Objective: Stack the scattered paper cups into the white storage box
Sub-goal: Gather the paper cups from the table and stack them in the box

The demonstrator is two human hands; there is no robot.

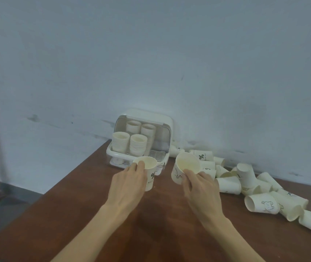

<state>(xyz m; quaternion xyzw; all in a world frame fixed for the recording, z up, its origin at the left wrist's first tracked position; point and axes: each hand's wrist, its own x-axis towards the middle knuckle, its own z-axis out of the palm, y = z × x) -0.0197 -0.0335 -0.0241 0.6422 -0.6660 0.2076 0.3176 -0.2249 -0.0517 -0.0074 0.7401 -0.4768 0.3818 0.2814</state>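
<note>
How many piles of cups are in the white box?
4 in the white box: front left stack, front right stack, back left stack, back right stack. More could hide behind them.

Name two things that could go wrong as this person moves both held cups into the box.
1. The right hand pinches its cup by the rim, tilted; it may slip or crush.
2. The box already holds four stacks, so a clumsy placement could topple one.
3. The pile lies near the right arm, which could knock cups off the table.
</note>
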